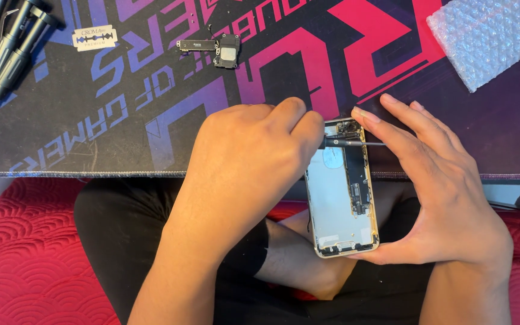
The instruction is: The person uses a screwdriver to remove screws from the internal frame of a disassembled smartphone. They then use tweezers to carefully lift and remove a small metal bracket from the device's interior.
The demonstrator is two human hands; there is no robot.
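Crossed legs (151,241) on red quilted bedding (25,259), lap serving as workbench. Printed desk mat (121,120) ahead keeps parts handy: bubble wrap (489,36), screwdrivers (7,48), removed speaker module (218,51), razor blade (95,37). Right hand (446,192) cups opened phone housing (341,192), fingers spread, steadying it. Left hand (254,156) pinched closed on thin screwdriver (350,142), tip at housing's top.

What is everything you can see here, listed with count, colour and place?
Opened phone shell: one, silver and gold, centre, over the mat edge.
Thin screwdriver: one, dark, lying across the shell's top.
Loose phone module: one, black, upper centre.
Precision screwdrivers: three, grey, top left.
Razor blade: one, silver, top left.
Bubble wrap: one, clear, top right.
Desk mat: one, black, purple, pink.
Quilted cushion: red, below.
Left hand: holds the screwdriver.
Right hand: steadies the shell.
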